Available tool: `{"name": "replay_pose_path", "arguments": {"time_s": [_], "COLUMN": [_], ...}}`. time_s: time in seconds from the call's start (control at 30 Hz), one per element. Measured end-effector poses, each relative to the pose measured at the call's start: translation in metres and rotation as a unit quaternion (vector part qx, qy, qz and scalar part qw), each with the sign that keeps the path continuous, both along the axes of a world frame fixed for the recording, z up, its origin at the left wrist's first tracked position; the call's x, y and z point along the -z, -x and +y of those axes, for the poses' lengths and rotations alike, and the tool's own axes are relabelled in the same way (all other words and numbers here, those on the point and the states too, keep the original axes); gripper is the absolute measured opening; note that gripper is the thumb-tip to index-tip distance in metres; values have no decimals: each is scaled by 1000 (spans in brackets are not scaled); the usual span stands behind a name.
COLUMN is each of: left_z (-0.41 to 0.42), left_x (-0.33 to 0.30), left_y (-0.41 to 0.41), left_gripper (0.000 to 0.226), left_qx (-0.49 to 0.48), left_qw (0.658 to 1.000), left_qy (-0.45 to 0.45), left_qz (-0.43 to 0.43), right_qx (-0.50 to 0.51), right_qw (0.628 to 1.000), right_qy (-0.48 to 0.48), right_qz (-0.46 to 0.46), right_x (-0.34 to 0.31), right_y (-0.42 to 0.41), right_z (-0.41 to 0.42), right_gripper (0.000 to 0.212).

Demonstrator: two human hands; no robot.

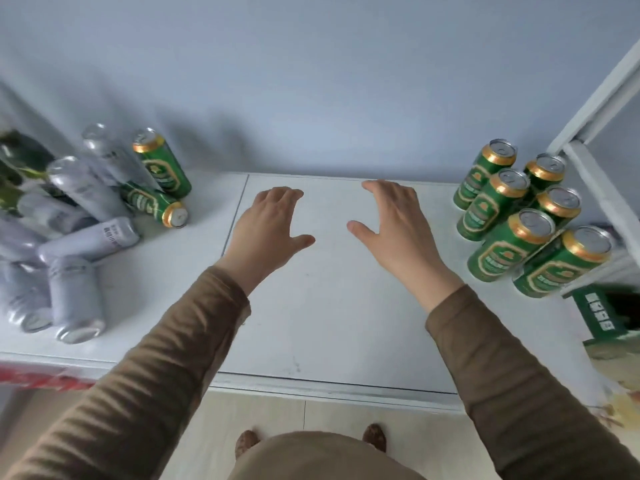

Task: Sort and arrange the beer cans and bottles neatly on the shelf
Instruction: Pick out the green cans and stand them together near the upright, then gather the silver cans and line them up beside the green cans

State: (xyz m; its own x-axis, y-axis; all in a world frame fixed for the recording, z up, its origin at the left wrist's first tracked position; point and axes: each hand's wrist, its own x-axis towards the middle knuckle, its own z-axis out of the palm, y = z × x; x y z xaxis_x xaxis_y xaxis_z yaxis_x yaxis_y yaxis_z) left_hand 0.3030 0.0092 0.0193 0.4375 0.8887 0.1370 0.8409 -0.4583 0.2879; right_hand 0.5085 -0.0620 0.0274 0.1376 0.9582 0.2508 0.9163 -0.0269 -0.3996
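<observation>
My left hand (268,230) and my right hand (391,230) hover palm-down over the middle of the white shelf top (332,306), fingers spread, holding nothing. On the left lies a jumbled pile of silver cans (79,244), most on their sides. Two green cans sit at its far edge: one upright (162,164), one lying down (156,204). Dark green bottles (17,168) show at the far left, partly cut off. On the right, several green cans with gold rims (519,216) stand upright in two rows.
A white metal shelf frame (595,109) rises at the right. A green crate (609,317) sits low behind the right cans. A blue-grey wall backs the shelf. Tiled floor and my shoes show below the front edge.
</observation>
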Motion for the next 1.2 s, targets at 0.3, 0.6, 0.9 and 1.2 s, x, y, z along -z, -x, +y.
{"name": "replay_pose_path", "arguments": {"time_s": [0.3,0.6,0.9,1.2], "left_z": [35,57,68,86], "left_x": [5,21,23,34], "left_y": [169,278,367,433], "left_gripper": [81,82,75,75], "left_qx": [-21,-85,-157,-125], "left_qw": [999,994,983,987], "left_qy": [26,71,90,106], "left_qz": [5,3,25,-7], "right_qx": [-38,-115,-211,-200], "right_qw": [999,990,971,958], "right_qy": [37,74,99,186], "right_qz": [13,37,45,93], "right_x": [10,30,59,88], "right_y": [165,265,347,443], "right_z": [45,90,118,120], "right_gripper": [64,64,61,61]}}
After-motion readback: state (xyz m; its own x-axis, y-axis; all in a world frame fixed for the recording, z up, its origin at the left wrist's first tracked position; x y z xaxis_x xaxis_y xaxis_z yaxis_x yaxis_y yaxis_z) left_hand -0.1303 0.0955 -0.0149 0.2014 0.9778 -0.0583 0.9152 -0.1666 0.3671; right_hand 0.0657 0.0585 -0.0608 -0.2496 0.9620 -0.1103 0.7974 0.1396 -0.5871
